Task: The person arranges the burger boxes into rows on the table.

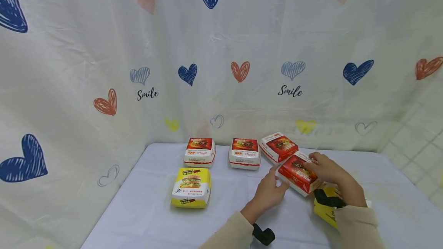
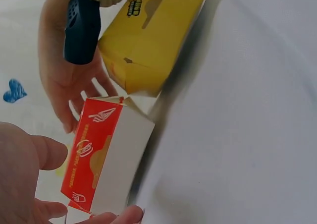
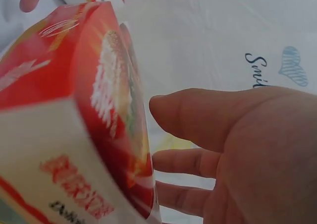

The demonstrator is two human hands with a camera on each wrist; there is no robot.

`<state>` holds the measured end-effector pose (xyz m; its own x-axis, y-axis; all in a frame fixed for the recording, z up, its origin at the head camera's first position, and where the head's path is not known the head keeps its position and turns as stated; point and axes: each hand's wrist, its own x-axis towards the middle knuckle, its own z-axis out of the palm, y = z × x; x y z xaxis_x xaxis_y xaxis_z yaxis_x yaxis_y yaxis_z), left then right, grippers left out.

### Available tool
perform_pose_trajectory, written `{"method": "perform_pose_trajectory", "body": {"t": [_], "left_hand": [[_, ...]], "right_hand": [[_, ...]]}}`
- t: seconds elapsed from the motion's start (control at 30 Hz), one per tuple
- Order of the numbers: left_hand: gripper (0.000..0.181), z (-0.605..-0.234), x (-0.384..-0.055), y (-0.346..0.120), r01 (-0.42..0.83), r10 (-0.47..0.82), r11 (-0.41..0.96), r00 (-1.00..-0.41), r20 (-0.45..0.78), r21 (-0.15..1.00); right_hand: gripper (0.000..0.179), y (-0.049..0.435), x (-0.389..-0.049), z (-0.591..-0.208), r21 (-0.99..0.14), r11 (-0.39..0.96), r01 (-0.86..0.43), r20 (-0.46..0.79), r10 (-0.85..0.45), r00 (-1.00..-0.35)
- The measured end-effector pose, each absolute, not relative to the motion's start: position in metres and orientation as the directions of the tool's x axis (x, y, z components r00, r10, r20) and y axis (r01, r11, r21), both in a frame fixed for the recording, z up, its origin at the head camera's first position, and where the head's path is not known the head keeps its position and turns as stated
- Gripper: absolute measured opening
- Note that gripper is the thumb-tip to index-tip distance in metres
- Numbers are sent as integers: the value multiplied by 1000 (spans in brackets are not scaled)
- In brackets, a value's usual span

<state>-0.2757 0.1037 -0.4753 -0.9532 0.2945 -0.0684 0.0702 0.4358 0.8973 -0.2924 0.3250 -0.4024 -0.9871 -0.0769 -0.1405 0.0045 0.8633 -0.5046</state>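
A red-and-white burger box (image 1: 298,175) lies at an angle between the two hands on the right part of the table. My left hand (image 1: 265,192) is at its near left end, thumb and fingers spread about the corner. In the left wrist view the left thumb (image 2: 49,152) stands apart from the box's red side (image 2: 91,144). My right hand (image 1: 330,170) is over the far right side, fingers extended against the box; the right wrist view shows the thumb (image 3: 188,115) off its printed lid (image 3: 116,85). Another red-and-white box (image 1: 278,146) adjoins it behind.
A yellow box (image 1: 324,213) sits partly hidden under my right wrist. Two more red-and-white boxes (image 1: 199,152) (image 1: 244,153) stand along the back, with a yellow-and-white burger box (image 1: 191,187) in front of the left one. Behind the white table (image 1: 145,218) hangs a heart-printed curtain (image 1: 221,41).
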Motion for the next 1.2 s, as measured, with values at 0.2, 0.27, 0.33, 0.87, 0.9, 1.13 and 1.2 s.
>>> {"method": "perform_pose_trajectory", "body": {"t": [0.2, 0.27, 0.33, 0.87, 0.9, 1.13, 1.2], "left_hand": [[70, -477, -277, 103, 83, 291, 456, -955, -60, 886], [71, -477, -277, 102, 89, 289, 453, -956, -52, 887], [72, -476, -278, 102, 85, 282, 450, -958, -52, 889], [43, -467, -283, 84, 92, 216, 550, -976, -35, 830], [43, -465, -283, 81, 91, 223, 562, -974, -45, 822], [48, -454, -283, 63, 92, 255, 642, -962, -98, 761], [50, -454, -282, 58, 110, 256, 668, -963, -88, 736]], "right_hand": [[73, 322, -295, -407, -559, 826, 69, -212, -62, -975], [75, 320, -294, -406, -561, 824, 75, -225, -65, -972], [77, 318, -293, -404, -550, 833, 62, -225, -76, -971], [57, 304, -290, -400, -554, 832, -42, -233, -204, -951], [55, 302, -290, -400, -555, 829, -61, -222, -219, -950], [52, 288, -290, -402, -600, 789, -130, -194, -301, -934], [54, 282, -290, -404, -607, 782, -138, -191, -313, -930]]}}
